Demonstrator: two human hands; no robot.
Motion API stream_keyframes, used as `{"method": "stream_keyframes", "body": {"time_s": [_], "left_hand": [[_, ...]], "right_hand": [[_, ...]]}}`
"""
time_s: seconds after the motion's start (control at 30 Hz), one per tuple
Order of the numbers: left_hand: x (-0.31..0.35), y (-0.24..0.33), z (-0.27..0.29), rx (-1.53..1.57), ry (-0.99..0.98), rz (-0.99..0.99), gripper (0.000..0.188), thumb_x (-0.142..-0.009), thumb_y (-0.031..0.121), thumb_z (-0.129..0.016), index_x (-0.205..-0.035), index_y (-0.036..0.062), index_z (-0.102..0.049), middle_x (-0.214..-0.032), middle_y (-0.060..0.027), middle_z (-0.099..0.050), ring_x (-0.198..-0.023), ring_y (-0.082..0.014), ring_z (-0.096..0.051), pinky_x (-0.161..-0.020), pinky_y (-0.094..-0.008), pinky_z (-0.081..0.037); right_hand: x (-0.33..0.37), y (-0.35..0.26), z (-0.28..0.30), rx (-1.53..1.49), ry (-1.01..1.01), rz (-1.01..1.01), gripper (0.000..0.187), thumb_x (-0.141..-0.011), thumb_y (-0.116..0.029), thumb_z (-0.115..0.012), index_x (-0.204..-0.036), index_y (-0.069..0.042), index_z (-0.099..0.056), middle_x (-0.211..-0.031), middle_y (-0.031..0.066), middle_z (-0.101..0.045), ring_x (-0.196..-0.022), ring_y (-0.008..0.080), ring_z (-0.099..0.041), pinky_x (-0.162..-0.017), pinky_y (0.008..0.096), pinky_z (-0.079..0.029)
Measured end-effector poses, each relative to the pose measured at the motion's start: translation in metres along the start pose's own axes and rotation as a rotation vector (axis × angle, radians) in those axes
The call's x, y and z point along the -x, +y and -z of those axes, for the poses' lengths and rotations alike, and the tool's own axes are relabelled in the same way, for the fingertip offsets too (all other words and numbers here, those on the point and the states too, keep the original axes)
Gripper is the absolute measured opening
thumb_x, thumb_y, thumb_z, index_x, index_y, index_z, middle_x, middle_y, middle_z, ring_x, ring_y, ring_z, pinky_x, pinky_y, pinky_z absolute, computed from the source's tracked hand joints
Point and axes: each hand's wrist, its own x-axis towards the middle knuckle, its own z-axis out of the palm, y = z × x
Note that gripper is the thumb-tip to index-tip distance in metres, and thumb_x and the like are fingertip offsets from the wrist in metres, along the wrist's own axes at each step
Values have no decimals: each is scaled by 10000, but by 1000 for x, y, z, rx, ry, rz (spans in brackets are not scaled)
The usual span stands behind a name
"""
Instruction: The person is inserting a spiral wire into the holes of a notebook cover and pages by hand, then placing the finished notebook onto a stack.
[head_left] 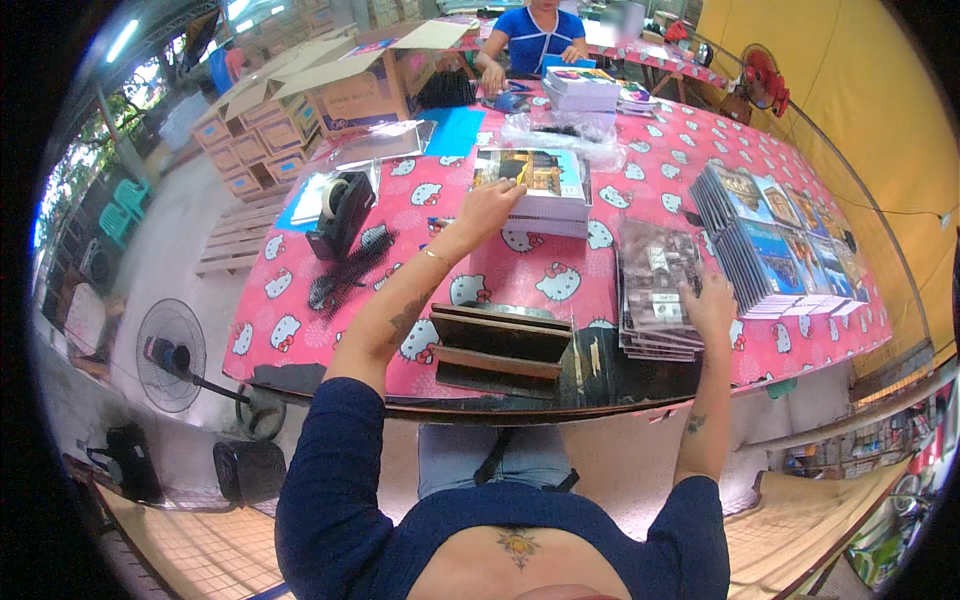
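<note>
Near the table's middle stands a stack of thin books [556, 215] with colourful photo covers. My left hand [494, 206] reaches to its left edge, fingers closed over the rim of the top book [545, 172]. To the right lies a pile of dark, printed, clear plastic covers [655, 285], slightly fanned at its near end. My right hand [712, 302] rests on the right edge of this pile, fingers apart and curved on top. Between my arms, at the near edge, sits a dark wooden holder [500, 350] with upright slats.
Rows of stacked books [775, 250] stand at the right. A black tape dispenser [342, 215] and dark netting [350, 272] lie at the left. Crumpled clear plastic [565, 135] is behind the books. A co-worker [540, 40] in blue sits across the table, beside open cartons [365, 90].
</note>
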Motion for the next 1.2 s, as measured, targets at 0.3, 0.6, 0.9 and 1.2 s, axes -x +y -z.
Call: {"method": "stream_keyframes", "body": {"time_s": [0.3, 0.6, 0.9, 1.2], "left_hand": [[-5, 50, 81, 45, 162, -208, 270, -830, 119, -567, -1087, 70, -635, -939, -119, -680, -862, -276, -680, -699, -402, -550], [71, 110, 162, 1271, 278, 608, 431, -871, 141, -718, -1271, 71, -573, -1094, -23, -672, -1031, -119, -624, -933, -300, -488], [81, 113, 150, 1336, 0, 606, 312, -930, 49, -613, -1236, 17, -561, -1023, -17, -645, -953, -75, -556, -837, -266, -463], [90, 120, 166, 1267, -41, 464, 282, -942, 93, -644, -1205, 19, -571, -1066, -26, -662, -975, -78, -579, -851, -279, -487]], "right_hand": [[8, -109, -30, -2179, -951, 4, 690, -929, -607, -526, -1293, -20, -529, -1291, 197, -571, -1149, 366, -589, -863, 513, -537], [55, -119, -53, -1727, -444, 134, 429, -846, -71, -732, -1217, -34, -519, -1023, 19, -598, -894, 152, -585, -816, 325, -487], [75, -98, -50, -1294, -365, 229, 327, -871, -90, -732, -1149, -15, -576, -1035, 34, -619, -952, 134, -579, -833, 286, -470], [90, -95, -64, -1282, -165, 300, 333, -860, -33, -722, -1159, 2, -578, -1081, 76, -623, -977, 171, -603, -833, 315, -512]]}}
